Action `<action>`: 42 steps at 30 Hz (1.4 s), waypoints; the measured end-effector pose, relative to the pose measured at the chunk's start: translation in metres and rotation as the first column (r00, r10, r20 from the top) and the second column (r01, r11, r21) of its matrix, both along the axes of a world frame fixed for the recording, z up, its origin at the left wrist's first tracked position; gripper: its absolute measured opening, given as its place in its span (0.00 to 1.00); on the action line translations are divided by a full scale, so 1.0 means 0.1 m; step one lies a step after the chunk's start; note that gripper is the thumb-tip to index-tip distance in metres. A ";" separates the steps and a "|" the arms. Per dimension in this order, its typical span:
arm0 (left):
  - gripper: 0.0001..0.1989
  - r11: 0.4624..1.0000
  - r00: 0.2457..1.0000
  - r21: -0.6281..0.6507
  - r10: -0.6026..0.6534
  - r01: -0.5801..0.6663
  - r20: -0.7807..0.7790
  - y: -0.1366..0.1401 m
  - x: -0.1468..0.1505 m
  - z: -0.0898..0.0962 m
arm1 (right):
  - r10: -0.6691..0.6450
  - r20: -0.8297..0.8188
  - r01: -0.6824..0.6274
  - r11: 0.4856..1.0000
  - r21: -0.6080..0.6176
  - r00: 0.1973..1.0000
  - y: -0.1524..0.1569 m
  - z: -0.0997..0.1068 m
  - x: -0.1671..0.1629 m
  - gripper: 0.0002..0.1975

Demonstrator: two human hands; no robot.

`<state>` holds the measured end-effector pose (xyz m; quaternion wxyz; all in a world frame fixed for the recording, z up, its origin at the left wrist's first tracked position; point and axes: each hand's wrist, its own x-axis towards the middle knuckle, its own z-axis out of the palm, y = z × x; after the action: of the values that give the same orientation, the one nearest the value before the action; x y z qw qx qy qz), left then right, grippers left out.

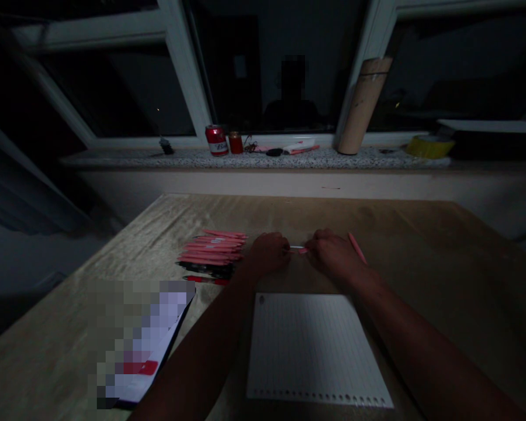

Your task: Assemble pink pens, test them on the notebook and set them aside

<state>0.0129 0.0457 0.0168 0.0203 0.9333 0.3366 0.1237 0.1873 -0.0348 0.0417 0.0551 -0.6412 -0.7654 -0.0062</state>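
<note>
Gripping one end of a thin white piece (296, 247) with the left hand (269, 252), fingers curled in and knuckles up. Pinching a small pink piece (303, 251) with the right hand (333, 251), fingers bent toward the left hand. Holding both pieces in the narrow gap between the two hands, over the counter (421, 280); impossible to tell whether joined, with fingers covering the ends.

Just to the right of the right hand, shows a single pink pen (357, 248), lying aslant on the counter. Just to the left of the left hand, shows a pile of pink pens (213, 248), laid side by side and roughly parallel. On the near side of that pile, shows black pens (206, 269), then a red pen (206, 280), partly hidden by the left forearm. Nearer than both hands, between the forearms, shows a lined sheet (311, 351) with punched holes along the near edge. Nearer and farther left than the left hand, shows a phone (158, 345), blurred on screen.

Well beyond the left hand, on the windowsill (184, 159), shows a red can (217, 140); beyond the right hand, a tall tan flask (363, 108).
</note>
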 end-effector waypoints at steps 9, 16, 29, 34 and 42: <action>0.10 1.000 1.000 0.007 -0.006 0.006 -0.009 0.00 0.00 0.00 | -0.025 0.017 0.025 1.000 0.005 1.000 -0.03 0.03 -0.01 0.11; 0.10 1.000 1.000 -0.008 -0.014 0.014 -0.018 0.01 0.00 -0.01 | -0.041 0.032 0.042 0.999 -0.025 0.999 -0.02 0.04 0.03 0.11; 0.11 1.000 0.999 -0.012 -0.024 0.024 -0.031 0.01 -0.01 0.01 | -0.108 0.011 0.109 0.990 -0.090 0.994 0.00 0.06 0.15 0.09; 0.10 1.000 1.000 0.008 -0.025 0.025 0.000 0.00 -0.01 0.02 | -0.096 0.001 0.096 0.993 -0.061 0.995 0.02 0.07 0.21 0.10; 0.10 0.992 0.981 0.078 0.085 -0.099 0.173 0.06 -0.03 -0.03 | 0.042 -0.094 -0.041 0.999 0.016 0.995 -0.01 0.13 0.00 0.10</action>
<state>0.0102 0.0518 0.0139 0.0027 0.9028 0.3708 0.2177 0.1874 -0.0362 0.0549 0.0958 -0.6244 -0.7749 0.0200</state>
